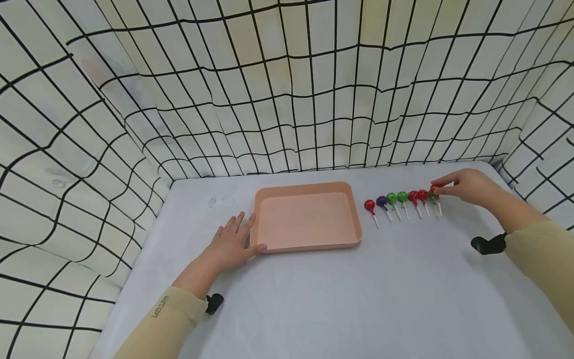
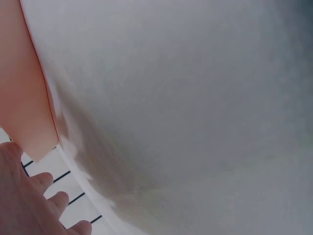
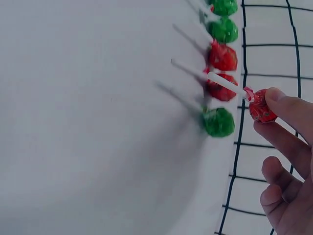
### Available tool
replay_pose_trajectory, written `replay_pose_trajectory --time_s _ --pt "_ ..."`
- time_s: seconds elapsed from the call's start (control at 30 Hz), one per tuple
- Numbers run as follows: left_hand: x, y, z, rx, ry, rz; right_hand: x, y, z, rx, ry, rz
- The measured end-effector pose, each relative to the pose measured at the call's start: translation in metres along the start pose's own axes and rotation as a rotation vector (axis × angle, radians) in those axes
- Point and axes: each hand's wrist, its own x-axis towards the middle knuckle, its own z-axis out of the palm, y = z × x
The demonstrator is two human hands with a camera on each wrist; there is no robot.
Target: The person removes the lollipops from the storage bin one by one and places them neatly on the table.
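Note:
My right hand pinches a red-wrapped lollipop by its candy head, between thumb and finger. Its white stick points away from the fingertips. The held lollipop overlaps a green lollipop at the right end of a row on the table. Leftward along that row come two red ones, two green ones, a purple one and a red one. Fingers spread, my left hand lies by the left side of a shallow pink tray, its thumb at the front left corner.
The white table has black-and-white grid curtains behind it and on both sides. Dark wrist-camera mounts stick out beside both sleeves. The tray stands left of the lollipop row.

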Motion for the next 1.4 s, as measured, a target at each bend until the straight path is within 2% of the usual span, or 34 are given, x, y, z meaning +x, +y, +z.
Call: replay_pose_trajectory --time_s 0.23,0.6,0.87,1.07,1.4 --pt "-0.002 -0.002 -0.001 -0.002 -0.010 -0.003 -0.002 0.020 -0.005 0.011 -0.030 0.001" --pt "-0.005 0.002 -0.004 -0.031 -0.019 0.014 -0.001 0.042 0.009 0.080 -0.085 0.078" --pt "-0.005 0.005 -0.004 -0.033 -0.030 0.023 -0.001 0.047 0.014 0.073 -0.073 0.085" --pt "-0.002 0.007 -0.003 -0.030 -0.032 0.027 -0.007 0.051 0.009 0.062 -0.061 0.091" --pt "-0.001 0.006 -0.001 -0.019 -0.006 0.033 -0.011 0.040 0.003 0.065 -0.029 0.078"
